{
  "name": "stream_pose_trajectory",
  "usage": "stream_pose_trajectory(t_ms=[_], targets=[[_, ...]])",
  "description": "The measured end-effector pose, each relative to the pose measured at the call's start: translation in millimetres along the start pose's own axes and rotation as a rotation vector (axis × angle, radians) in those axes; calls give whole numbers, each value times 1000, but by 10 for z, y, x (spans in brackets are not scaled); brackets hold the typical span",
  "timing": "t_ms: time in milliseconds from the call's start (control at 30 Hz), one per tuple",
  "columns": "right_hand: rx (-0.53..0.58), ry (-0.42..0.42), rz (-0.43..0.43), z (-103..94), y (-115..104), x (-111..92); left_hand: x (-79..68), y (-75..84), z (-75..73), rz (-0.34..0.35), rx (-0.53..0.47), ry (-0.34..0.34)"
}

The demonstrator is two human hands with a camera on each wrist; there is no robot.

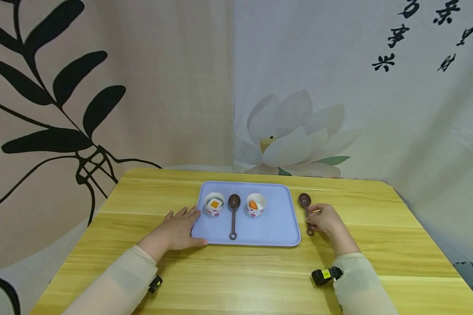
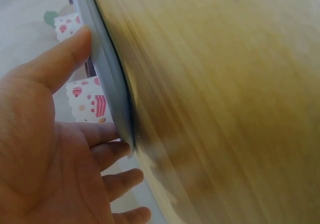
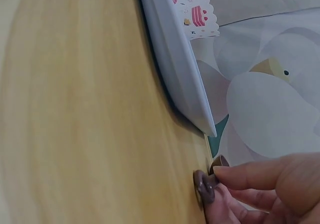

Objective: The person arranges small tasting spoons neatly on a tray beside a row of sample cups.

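A light blue tray [image 1: 276, 227] lies on the table, bearing two paper cups and a brown spoon. One cup [image 1: 214, 210] holds a white piece with an orange-yellow top; the other cup [image 1: 255, 211] holds something orange and white. Between them lies the tray's spoon [image 1: 233, 218]. My left hand [image 1: 177, 229] rests at the tray's left front corner, fingers spread, with thumb and fingertips touching the rim. Right of the tray, my right hand [image 1: 327, 220] pinches the handle of a second brown spoon [image 1: 304, 200], whose bowl points to the back. Its ring end shows close over the wood in the right wrist view.
The wooden table [image 1: 236, 280] extends around the tray on every side. Behind its far edge hangs a printed curtain [image 1: 181, 87] with a plant, a lotus and black characters. A small black device [image 1: 326, 275] is strapped at each wrist.
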State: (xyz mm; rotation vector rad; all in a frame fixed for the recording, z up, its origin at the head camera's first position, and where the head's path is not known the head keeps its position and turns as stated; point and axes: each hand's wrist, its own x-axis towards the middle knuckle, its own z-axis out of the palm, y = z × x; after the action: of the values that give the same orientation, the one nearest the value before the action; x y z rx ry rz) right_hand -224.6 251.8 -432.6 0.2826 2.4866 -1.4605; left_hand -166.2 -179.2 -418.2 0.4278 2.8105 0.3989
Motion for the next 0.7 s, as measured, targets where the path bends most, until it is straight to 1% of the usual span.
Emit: stream_pose_trajectory(t_ms=[267, 700], targets=[[-8, -12, 18, -1, -19, -14, -4, 14, -15, -3, -3, -2], [15, -23, 7, 5, 13, -16, 11, 1, 1, 1, 12, -1]])
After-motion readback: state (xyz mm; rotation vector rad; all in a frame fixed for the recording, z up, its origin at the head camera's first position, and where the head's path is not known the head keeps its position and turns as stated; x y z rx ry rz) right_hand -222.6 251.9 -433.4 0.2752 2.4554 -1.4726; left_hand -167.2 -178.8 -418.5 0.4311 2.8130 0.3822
